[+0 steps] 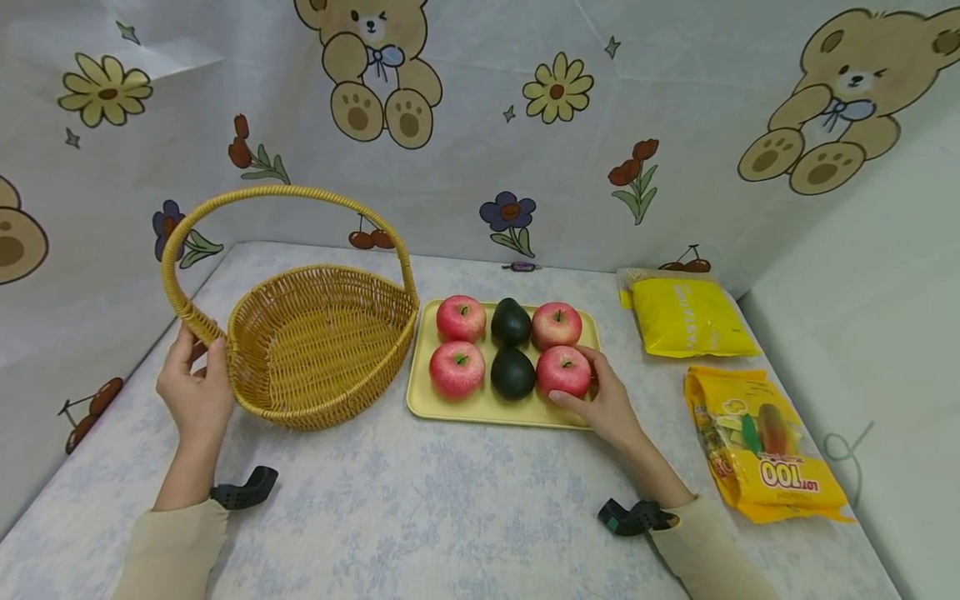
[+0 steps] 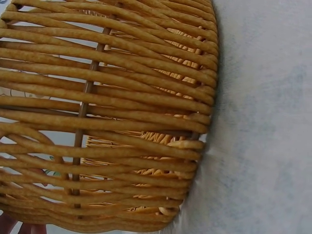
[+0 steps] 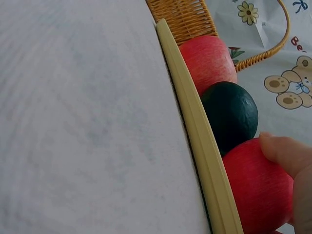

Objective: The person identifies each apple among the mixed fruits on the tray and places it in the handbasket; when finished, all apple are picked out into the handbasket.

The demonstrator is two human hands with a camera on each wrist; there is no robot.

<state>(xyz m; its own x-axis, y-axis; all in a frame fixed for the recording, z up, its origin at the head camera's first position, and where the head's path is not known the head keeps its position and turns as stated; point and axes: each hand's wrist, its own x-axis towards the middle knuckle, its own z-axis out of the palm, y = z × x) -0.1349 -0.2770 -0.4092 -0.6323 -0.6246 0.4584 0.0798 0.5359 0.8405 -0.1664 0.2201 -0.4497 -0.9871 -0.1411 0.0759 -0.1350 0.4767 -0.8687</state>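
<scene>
My left hand [image 1: 198, 387] grips the wicker basket [image 1: 330, 412] where its tall arched handle [image 1: 296, 192] meets the rim on the left side. Nothing lies inside the basket. In the left wrist view its woven side [image 2: 112, 117] fills much of the picture, with fingertips [image 2: 31, 228] at the bottom corner. On a yellow tray [image 1: 480, 410] lie several red apples and two dark green avocados [image 1: 513, 373] in two rows. My right hand [image 1: 611, 404] holds the front right apple [image 1: 562, 371], thumb in front and fingers behind. The right wrist view shows the thumb [image 3: 285, 151] on that apple [image 3: 256, 187].
Right of the tray lie a yellow pasta bag [image 1: 693, 317] and, nearer me, a yellow packet with a mango picture [image 1: 765, 442]. A small purple object [image 1: 521, 267] lies by the back wall. A white sheet printed with bears and flowers hangs behind the table [image 1: 450, 508].
</scene>
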